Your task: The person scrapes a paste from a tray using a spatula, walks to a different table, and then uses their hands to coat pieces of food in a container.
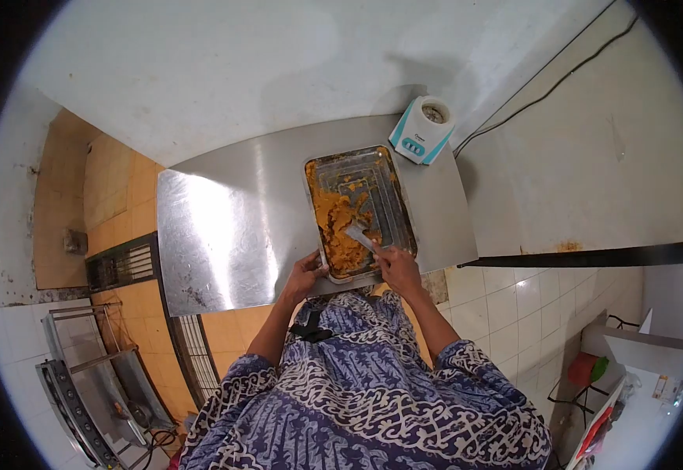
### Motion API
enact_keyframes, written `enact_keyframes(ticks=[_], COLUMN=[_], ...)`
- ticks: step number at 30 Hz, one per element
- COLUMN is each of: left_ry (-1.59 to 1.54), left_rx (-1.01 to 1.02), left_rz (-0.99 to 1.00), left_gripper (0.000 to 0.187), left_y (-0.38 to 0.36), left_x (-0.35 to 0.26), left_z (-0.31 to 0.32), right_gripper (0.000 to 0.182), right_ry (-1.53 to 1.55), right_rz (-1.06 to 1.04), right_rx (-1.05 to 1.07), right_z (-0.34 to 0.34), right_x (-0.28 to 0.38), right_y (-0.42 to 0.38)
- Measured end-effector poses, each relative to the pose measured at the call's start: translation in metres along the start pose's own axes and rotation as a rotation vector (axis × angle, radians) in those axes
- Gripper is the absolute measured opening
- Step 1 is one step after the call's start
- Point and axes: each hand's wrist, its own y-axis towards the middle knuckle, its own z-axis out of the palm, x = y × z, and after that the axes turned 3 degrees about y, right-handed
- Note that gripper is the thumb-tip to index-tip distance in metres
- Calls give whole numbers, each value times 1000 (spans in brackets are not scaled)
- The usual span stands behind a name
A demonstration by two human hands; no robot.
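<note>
A dark rectangular baking tray (407, 210) lies on the steel table, slightly turned. Orange-brown mash (344, 249) covers its left side and near part, with thinner smears toward the far end and right. My right hand (395, 269) is closed on a flat grey scraper (359, 234), whose blade touches the mash near the middle of the tray. At the tray's near left corner, my left hand (307, 274) grips the rim, thumb and fingers against the edge.
A white and teal blender base (423, 131) stands at the table's back right, beside the wall. Its steel table (224, 227) extends left of the tray. A black cable (545, 98) runs along the right wall. Metal racks (95, 376) stand at lower left.
</note>
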Motion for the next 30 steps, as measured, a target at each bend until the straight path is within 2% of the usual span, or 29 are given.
enact_keyframes(ticks=[4, 7, 9, 11, 14, 15, 17, 22, 25, 28, 30], left_ry=[75, 80, 95, 107, 103, 83, 62, 36, 142, -13, -16], left_rx=[-4, -17, -5, -12, -27, -32, -45, -42, -23, -30, -17], left_rz=[-27, -33, -38, -32, -18, -21, -25, -5, -19, 10, -3], left_gripper=[62, 61, 60, 60, 60, 60, 61, 59, 57, 55, 56], left_y=[-14, -11, -13, -16, -10, -8, -4, -3, -3, -9, -7], left_x=[-25, -20, -21, -23, -15, -11, -5, 0, -4, -13, -12], left_z=[11, 9, 10, 9, 7, 6, 4, 3, 0, 9, 7], right_gripper=[32, 33, 37, 41, 41, 41, 39, 37, 33, 34, 34], right_ry=[77, 293, 285, 388, 671, 747, 752, 464, 167, 20, 66], right_rz=[74, 56, -36, 58, 393, 436, 384, -29, -101, -45, 39], right_rx=[93, 36, -75, -51, 102, 106, 73, -66, -35, 24, 138], right_z=[3, 12, 16, 15, -20, -24, -23, -13, -14, -10, -7], right_x=[-14, -27, -35, -43, -24, -26, -27, -23, -9, -1, -6], right_y=[15, 20, 27, 32, 30, 27, 22, -10, -20, -16, -4])
